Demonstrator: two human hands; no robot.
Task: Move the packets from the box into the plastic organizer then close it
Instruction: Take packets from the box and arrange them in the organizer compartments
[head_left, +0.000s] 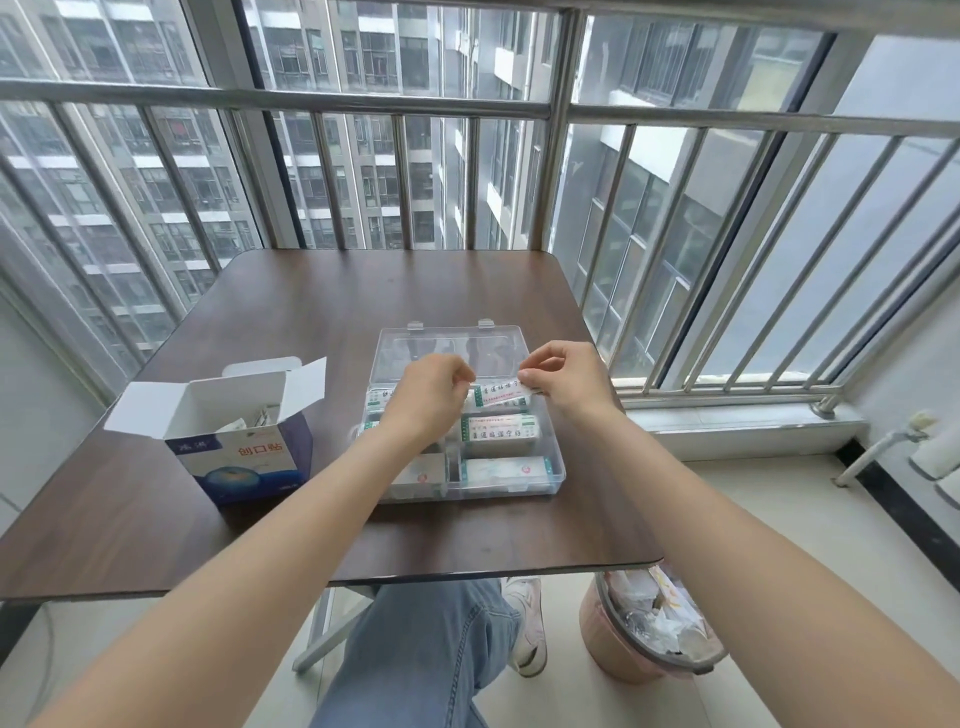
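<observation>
A clear plastic organizer (555, 467) lies open on the brown table, its lid (447, 345) folded back flat behind it. Several compartments hold stacked white packets (500, 432). Both hands hover over the far compartments. My left hand (428, 397) and my right hand (563, 376) pinch the two ends of a small bunch of white packets (501, 396) with red and green print, held level just above the organizer. A blue-and-white cardboard box (244, 457) stands to the left with its flaps open; a few packets (244, 422) show inside.
The table (311, 312) stands against a metal window railing (363, 104). A pink waste bin (644, 629) full of paper scraps sits on the floor under the table's right corner. My knee in jeans (431, 649) shows below the front edge.
</observation>
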